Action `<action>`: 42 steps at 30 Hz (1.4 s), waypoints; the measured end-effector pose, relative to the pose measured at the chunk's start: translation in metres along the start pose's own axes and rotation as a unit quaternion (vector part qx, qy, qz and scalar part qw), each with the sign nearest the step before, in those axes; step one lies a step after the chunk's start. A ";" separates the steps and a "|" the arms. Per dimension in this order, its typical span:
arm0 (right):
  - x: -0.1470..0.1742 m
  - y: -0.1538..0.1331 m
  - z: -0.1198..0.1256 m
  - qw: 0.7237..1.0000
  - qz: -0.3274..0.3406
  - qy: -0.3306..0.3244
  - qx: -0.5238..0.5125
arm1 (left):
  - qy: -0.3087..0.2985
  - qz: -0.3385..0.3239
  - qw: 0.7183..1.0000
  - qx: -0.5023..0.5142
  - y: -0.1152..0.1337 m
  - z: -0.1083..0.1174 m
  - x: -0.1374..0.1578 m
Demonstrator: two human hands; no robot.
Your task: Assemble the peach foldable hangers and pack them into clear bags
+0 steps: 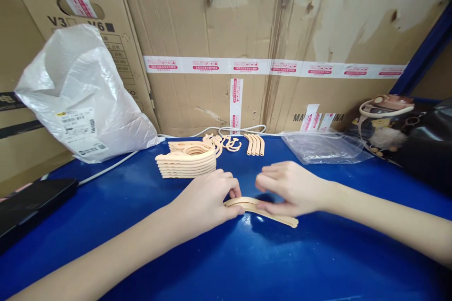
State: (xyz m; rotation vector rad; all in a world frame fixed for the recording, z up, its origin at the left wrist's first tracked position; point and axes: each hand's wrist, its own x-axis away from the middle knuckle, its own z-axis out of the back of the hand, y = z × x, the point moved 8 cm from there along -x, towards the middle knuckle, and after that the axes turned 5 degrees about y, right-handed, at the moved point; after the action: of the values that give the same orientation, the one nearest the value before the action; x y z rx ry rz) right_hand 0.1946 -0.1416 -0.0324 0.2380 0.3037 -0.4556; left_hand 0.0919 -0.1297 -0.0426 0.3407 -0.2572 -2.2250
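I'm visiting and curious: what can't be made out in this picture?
All in the head view:
Curved piece: partly covered by the left hand.
Right hand: blur obscures whether it grips the piece.
White bag: cloudy plastic hides any contents.
Bag's label: print too small to read.
Black object: cut off by the left edge.
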 end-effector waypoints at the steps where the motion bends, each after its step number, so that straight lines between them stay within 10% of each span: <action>1: -0.006 0.011 0.003 0.999 -0.028 0.015 0.006 | -0.007 0.007 1.000 0.003 0.000 0.000 0.000; 12: -0.077 0.112 -0.047 0.968 -0.245 -0.040 0.039 | -0.078 0.061 0.994 0.053 -0.001 -0.005 0.000; 24: -0.084 0.122 -0.053 0.950 -0.306 -0.009 -0.060 | -0.076 0.071 0.993 0.057 -0.002 -0.004 0.009; 29: -0.063 0.085 -0.032 0.964 -0.237 -0.006 -0.121 | -0.036 0.095 0.994 0.039 -0.004 0.037 0.002; 35: -0.035 0.027 -0.030 0.956 -0.146 -0.037 -0.253 | 0.081 0.139 0.980 -0.116 -0.084 0.118 -0.067; 42: -0.033 0.011 -0.035 0.943 -0.124 -0.024 -0.309 | -0.080 0.245 0.962 -0.085 -0.183 0.081 -0.121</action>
State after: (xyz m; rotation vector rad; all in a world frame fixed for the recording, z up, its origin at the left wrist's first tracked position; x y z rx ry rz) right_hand 0.1636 -0.1090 -0.0518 -0.4292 0.4161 -0.5898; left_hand 0.0054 0.0838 -0.0026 -0.0028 -0.2067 -1.7673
